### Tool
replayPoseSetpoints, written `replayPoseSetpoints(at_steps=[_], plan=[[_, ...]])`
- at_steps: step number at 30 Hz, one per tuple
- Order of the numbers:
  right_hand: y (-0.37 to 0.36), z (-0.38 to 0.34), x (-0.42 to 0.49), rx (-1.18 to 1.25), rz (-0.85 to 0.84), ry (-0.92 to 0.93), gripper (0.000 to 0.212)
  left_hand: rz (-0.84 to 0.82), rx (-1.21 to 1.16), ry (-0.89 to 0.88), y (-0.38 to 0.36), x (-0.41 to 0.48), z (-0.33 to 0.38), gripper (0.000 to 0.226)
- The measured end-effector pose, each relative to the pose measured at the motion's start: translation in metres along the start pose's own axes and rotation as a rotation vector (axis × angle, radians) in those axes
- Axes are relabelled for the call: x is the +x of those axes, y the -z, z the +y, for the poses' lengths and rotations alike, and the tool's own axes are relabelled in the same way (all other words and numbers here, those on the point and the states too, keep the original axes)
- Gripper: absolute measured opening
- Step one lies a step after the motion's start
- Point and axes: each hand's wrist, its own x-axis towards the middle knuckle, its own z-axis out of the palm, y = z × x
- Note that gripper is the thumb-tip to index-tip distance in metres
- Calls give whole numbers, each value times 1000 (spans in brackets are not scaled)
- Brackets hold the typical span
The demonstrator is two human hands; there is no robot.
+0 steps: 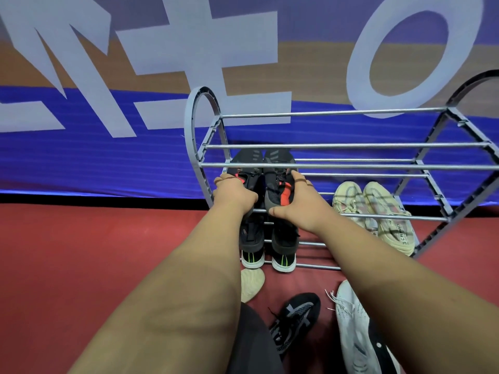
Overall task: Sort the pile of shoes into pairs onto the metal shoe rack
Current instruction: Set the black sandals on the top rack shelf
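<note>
The grey metal shoe rack (337, 166) stands against a blue banner. On its middle tier lie two black shoes with red accents side by side. My left hand (234, 195) grips the heel of the left black-red shoe (247, 160). My right hand (295, 199) grips the heel of the right black-red shoe (279, 182). Below them, on the bottom tier, sits a pair of black shoes with white heels and green stripes (267, 248). A cream pair (378, 211) rests on the lower tier at the right.
On the red floor in front of the rack lie a cream shoe (251, 286), a black-and-white knit shoe (295, 317) and a white lace-up shoe (353, 327). The rack's top tier holds nothing. My dark-clothed knee is at the bottom centre.
</note>
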Motion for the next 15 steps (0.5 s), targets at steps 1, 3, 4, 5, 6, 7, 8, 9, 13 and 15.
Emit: replayPoseSetpoints(at_steps=[1,3,4,5,6,7,8,9,13,15], plan=[[-1,0,-1,-7,-6,-1,122,3,9,-10,0,-2,0,92],[-2,1,-4,-31,-18,-6,116,5,44,-27,0,-4,-1,99],[-2,3,-6,-45,-21,-13,112,5,59,-27,0,-5,-1,106],[-3,2,-7,-45,-23,-15,111,4,60,-16,1,-6,0,113],[-3,2,-9,-46,-23,-21,112,3,55,-2,2,-7,0,118],[-2,0,-11,-47,-18,-18,113,1,57,9,4,-9,1,121],[-2,-1,-14,-71,-10,-23,115,-8,67,14,7,-11,2,121],[-2,1,-16,-106,11,-19,117,-19,88,10,9,-14,2,119],[-10,10,-47,-280,202,62,84,-44,219,-50,20,-33,-2,102],[-15,15,-69,-334,286,104,69,-32,312,-43,25,-46,-7,96]])
